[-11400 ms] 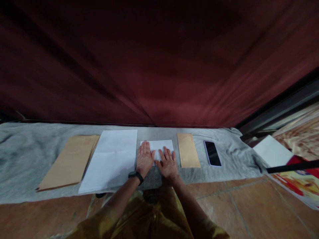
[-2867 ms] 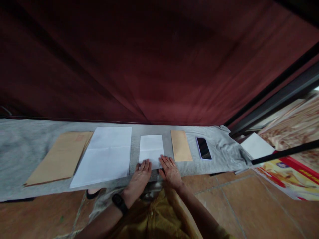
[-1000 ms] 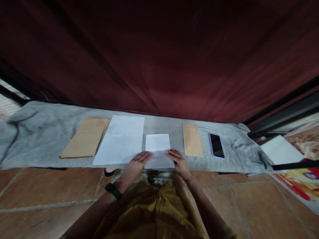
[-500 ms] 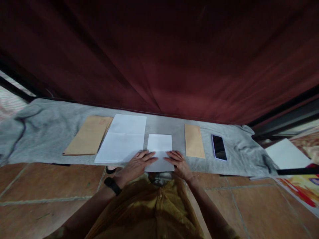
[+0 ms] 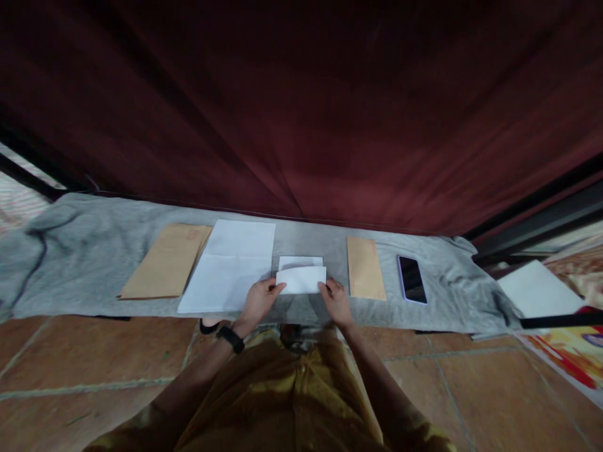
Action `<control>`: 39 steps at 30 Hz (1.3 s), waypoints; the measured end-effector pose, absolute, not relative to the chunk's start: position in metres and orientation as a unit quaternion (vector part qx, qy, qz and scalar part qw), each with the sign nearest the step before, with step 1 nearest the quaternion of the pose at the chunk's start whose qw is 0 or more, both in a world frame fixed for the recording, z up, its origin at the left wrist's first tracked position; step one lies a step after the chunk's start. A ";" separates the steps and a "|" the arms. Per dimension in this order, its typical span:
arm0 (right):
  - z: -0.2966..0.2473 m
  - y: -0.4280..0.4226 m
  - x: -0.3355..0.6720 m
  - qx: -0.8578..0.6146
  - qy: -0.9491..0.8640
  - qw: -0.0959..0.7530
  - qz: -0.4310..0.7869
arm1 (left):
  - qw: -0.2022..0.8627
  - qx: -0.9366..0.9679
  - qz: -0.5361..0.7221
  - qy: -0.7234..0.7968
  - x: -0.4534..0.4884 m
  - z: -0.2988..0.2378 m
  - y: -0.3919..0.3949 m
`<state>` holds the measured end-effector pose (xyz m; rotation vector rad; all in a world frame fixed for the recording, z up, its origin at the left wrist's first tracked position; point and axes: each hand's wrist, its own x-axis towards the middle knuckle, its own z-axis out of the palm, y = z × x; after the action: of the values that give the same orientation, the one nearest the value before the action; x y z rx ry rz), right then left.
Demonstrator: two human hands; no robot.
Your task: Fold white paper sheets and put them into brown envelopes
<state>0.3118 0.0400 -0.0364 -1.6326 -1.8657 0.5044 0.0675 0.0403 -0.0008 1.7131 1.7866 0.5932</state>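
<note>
A white sheet of paper lies in front of me, its near part folded up and over toward the far part. My left hand pinches the left end of the fold between thumb and fingers. At the other end, my right hand grips the paper the same way. Left of it lie larger white sheets with a crease across them. A single brown envelope rests to the right of my right hand.
Several brown envelopes are stacked at the left. A phone with a purple case lies at the right. Grey cloth covers the narrow table. A dark red curtain hangs behind, and a white sheet sits beyond the right end.
The near part of the paper, flat under both hands before, has been lifted and folded away from me. My hands went from pressing on it to pinching its ends.
</note>
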 end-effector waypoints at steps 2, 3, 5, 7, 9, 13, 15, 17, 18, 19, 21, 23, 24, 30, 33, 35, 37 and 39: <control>-0.035 0.041 0.305 -0.646 -0.689 0.282 0.170 | 0.278 0.630 0.203 0.696 0.073 0.000 0.044; -0.034 0.042 0.302 -0.661 -0.681 0.272 0.158 | 0.273 0.626 0.193 0.704 0.075 0.000 0.046; -0.032 0.043 0.297 -0.685 -0.669 0.252 0.137 | 0.267 0.619 0.173 0.718 0.079 0.001 0.049; -0.030 0.043 0.293 -0.702 -0.662 0.233 0.121 | 0.260 0.610 0.159 0.732 0.083 0.002 0.051; -0.029 0.044 0.290 -0.712 -0.659 0.216 0.108 | 0.253 0.601 0.152 0.743 0.086 0.004 0.053; -0.025 0.045 0.286 -0.725 -0.656 0.186 0.095 | 0.238 0.597 0.137 0.753 0.091 0.007 0.055; -0.023 0.047 0.283 -0.733 -0.652 0.174 0.089 | 0.225 0.598 0.131 0.758 0.093 0.008 0.055; -0.022 0.049 0.280 -0.741 -0.646 0.164 0.075 | 0.213 0.597 0.128 0.763 0.093 0.008 0.054; -0.021 0.049 0.279 -0.745 -0.644 0.161 0.064 | 0.208 0.598 0.126 0.763 0.094 0.008 0.053; -0.022 0.050 0.278 -0.748 -0.642 0.160 0.051 | 0.202 0.603 0.124 0.762 0.093 0.007 0.052; -0.022 0.051 0.276 -0.749 -0.642 0.162 0.022 | 0.189 0.620 0.117 0.752 0.093 0.006 0.051; -0.023 0.052 0.275 -0.747 -0.645 0.163 -0.002 | 0.177 0.642 0.114 0.737 0.093 0.005 0.051; -0.024 0.053 0.275 -0.747 -0.645 0.162 -0.008 | 0.173 0.652 0.116 0.729 0.093 0.005 0.052; -0.028 0.057 0.275 -0.743 -0.645 0.180 -0.013 | 0.171 0.660 0.136 0.719 0.093 0.001 0.060; -0.030 0.060 0.276 -0.736 -0.646 0.201 -0.004 | 0.168 0.662 0.145 0.716 0.093 -0.003 0.060; -0.029 0.061 0.276 -0.737 -0.647 0.195 0.016 | 0.162 0.668 0.147 0.711 0.092 -0.005 0.059; -0.028 0.063 0.277 -0.739 -0.649 0.177 0.033 | 0.160 0.669 0.145 0.711 0.093 -0.004 0.058; -0.025 0.064 0.278 -0.741 -0.649 0.163 0.047 | 0.160 0.667 0.137 0.714 0.094 -0.002 0.059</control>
<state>0.2780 0.0641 -0.0253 -2.1152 -1.8526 0.1337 0.0940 0.0586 -0.0023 1.9072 2.0416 0.3920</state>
